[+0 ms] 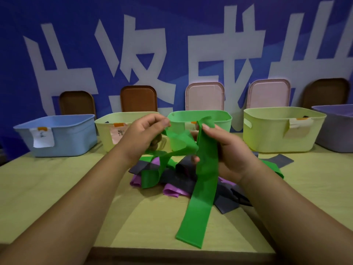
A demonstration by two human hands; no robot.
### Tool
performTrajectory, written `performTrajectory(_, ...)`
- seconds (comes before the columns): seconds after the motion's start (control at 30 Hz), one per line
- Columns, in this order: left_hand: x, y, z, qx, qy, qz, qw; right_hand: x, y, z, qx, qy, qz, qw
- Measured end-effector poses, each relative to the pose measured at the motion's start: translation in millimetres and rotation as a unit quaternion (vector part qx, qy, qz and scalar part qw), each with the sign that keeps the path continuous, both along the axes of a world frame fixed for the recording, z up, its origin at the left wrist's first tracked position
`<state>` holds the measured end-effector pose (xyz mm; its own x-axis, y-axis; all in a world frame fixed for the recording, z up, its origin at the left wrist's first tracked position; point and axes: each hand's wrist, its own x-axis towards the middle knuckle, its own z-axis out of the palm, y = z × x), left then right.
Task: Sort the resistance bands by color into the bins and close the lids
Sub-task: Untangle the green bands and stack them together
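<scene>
A long green resistance band [202, 188] hangs from my two hands above a pile of bands. My left hand [141, 134] pinches one end of it near the green bin [219, 119]. My right hand [225, 150] grips the band's upper part, and the free end drapes down toward the table's front edge. Under my hands lies a tangle of purple bands [172, 191], dark grey bands [227, 202] and more green ones [150, 176].
Five open bins stand in a row at the back: a blue bin [63, 138], a pale yellow bin [107, 131], the green one, a yellow-green bin [267, 134] and a purple bin [336, 131]. Brown lids [138, 98] and pink lids [205, 96] lean on the blue wall behind.
</scene>
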<state>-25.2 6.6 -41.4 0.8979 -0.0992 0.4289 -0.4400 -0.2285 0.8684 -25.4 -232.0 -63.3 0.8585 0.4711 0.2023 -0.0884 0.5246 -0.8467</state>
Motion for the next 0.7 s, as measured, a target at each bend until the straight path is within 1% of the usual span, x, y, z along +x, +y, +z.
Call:
performTrajectory(0.07, -16, 2, 21, 0.109, -0.020, 0.013, 0.994, -10, -5, 13, 0.027, 0.012, 0.009, 1.000)
performTrajectory(0.1, -25, 3, 33, 0.168, -0.026, 0.013, 0.985, -17, -8, 20, 0.029, 0.010, -0.002, 1.000)
performTrajectory(0.2, -54, 8, 70, 0.321, -0.014, 0.014, 0.947, -37, -18, 47, 0.000, -0.020, -0.049, 0.999)
performTrajectory(0.27, -72, 8, 95, 0.402, 0.001, 0.019, 0.915, -50, -24, 65, -0.016, -0.043, -0.036, 0.998)
performTrajectory(0.33, -90, 4, 119, 0.454, 0.019, 0.036, 0.890, -64, -29, 81, -0.023, -0.061, -0.021, 0.998)
performTrajectory(0.4, -106, -1, 138, 0.493, 0.048, 0.077, 0.866, -75, -35, 97, -0.055, -0.079, -0.027, 0.995)
performTrajectory(0.53, -131, -12, 161, 0.534, 0.122, 0.159, 0.821, -97, -43, 124, -0.117, -0.107, -0.030, 0.987)
performTrajectory(0.6, -134, -15, 166, 0.517, 0.160, 0.210, 0.814, -108, -46, 132, -0.137, -0.116, -0.037, 0.983)
performTrajectory(0.7, -137, -21, 173, 0.472, 0.263, 0.249, 0.804, -123, -47, 141, -0.180, -0.141, -0.050, 0.972)
